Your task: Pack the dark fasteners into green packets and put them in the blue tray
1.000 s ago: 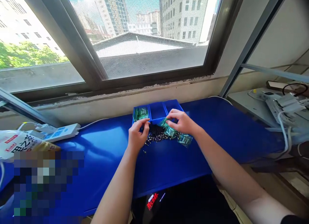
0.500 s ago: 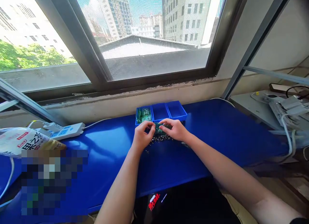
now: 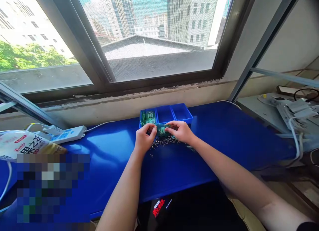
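On the blue table (image 3: 179,171) lie small parts (image 3: 164,142) (some shiny). Left hand (image 3: 145,137) and right hand (image 3: 183,132) pinch one green packet (image 3: 162,130) between fingers (image 3: 172,123).

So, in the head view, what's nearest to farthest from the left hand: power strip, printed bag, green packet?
1. Green packet: just right of the left hand.
2. Power strip: to the left.
3. Printed bag: at the left edge.

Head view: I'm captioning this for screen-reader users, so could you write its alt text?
A person's left hand and right hand hold a small green packet over a pile of small dark and metallic parts on a blue table. Behind the pile, near a window, sits a blue three-compartment tray with green packets in its left compartment.
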The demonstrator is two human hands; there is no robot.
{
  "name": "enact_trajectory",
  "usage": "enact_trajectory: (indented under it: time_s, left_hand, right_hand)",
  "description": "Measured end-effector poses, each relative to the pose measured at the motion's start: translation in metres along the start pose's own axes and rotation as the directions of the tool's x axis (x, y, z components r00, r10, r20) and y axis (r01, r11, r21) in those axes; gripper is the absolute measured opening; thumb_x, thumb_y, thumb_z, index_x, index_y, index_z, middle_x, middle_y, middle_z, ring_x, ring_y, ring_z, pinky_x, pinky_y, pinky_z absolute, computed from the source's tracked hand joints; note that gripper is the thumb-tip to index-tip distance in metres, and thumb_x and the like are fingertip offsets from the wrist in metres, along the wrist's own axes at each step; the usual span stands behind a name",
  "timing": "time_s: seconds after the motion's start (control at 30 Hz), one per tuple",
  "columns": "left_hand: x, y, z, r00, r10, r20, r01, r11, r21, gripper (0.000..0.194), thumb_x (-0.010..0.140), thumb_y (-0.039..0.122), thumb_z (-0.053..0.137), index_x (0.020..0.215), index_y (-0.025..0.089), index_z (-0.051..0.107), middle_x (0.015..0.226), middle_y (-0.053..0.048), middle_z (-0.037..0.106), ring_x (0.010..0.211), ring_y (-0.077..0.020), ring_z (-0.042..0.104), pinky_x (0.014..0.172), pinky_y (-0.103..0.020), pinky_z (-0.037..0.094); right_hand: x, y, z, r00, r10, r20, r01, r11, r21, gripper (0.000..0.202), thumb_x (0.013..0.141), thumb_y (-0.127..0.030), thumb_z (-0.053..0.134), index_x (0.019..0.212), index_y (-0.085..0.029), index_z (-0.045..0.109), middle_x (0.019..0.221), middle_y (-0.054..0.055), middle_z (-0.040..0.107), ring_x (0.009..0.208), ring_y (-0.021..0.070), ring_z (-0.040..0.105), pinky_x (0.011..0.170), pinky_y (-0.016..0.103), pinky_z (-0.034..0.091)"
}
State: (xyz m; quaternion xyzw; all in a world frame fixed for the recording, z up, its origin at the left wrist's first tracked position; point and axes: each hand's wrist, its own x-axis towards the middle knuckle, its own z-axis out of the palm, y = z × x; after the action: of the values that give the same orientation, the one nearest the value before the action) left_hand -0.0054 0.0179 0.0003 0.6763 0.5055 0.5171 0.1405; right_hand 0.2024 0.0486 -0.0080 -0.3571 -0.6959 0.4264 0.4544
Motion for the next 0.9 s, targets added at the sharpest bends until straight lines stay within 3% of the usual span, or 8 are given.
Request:
enact_trajectory:
  time_s: [0.2,0.3,0.47,0.63,0.9]
  left_hand:
    - [0.001,-0.004,-0.001,1.000,-0.027,-0.003,0.027,0.999,-0.031,0.017,0.086,0.035,0.066,0.083,0.020,0.072,0.065,0.001,0.064,0.059,-0.0124,0.056,0.057,-0.024,0.046]
    - [0.002,-0.008,-0.001,0.999,-0.031,0.009,0.032,0.998,-0.055,0.018,0.086,0.036,0.067,0.084,0.019,0.073,0.066,0.001,0.066,0.058,-0.0124,0.058,0.057,-0.024,0.047]
    - [0.001,-0.009,0.000,0.998,-0.054,0.016,0.056,0.994,-0.093,0.018,0.084,0.035,0.070,0.092,0.019,0.074,0.065,0.000,0.070,0.057,-0.0138,0.065,0.058,-0.026,0.051]
    - [0.000,-0.009,0.000,0.994,-0.100,0.047,0.107,0.979,-0.176,0.020,0.084,0.034,0.071,0.096,0.019,0.073,0.069,-0.002,0.075,0.064,-0.0179,0.073,0.067,-0.030,0.059]
    - [0.000,-0.010,0.002,0.997,-0.060,0.053,0.067,0.987,-0.144,0.016,0.083,0.032,0.071,0.092,0.019,0.073,0.070,-0.001,0.074,0.062,-0.0162,0.072,0.062,-0.027,0.058]
  right_hand:
    - [0.004,0.006,0.000,0.999,0.047,-0.017,-0.045,0.993,0.105,0.036,0.080,-0.047,0.076,0.101,-0.017,0.076,0.088,0.007,0.076,0.075,0.0179,0.067,0.072,0.031,0.053]
    - [0.005,0.006,-0.001,0.998,0.047,-0.030,-0.045,0.997,0.059,0.035,0.084,-0.048,0.072,0.098,-0.017,0.077,0.086,0.006,0.075,0.074,0.0173,0.065,0.070,0.030,0.051]
    - [0.004,0.003,-0.005,0.994,-0.075,-0.082,0.065,0.991,-0.120,0.032,0.090,-0.045,0.066,0.100,-0.018,0.080,0.091,0.007,0.072,0.074,0.0158,0.060,0.068,0.029,0.047]
    - [0.003,0.004,-0.004,0.998,-0.033,-0.057,0.031,0.998,-0.047,0.036,0.090,-0.048,0.066,0.109,-0.020,0.079,0.090,0.007,0.075,0.077,0.0184,0.064,0.067,0.030,0.049]
    - [0.002,0.003,-0.005,0.996,-0.026,-0.084,0.019,0.997,-0.081,0.035,0.088,-0.048,0.067,0.102,-0.018,0.079,0.088,0.007,0.075,0.072,0.0169,0.062,0.064,0.029,0.047]
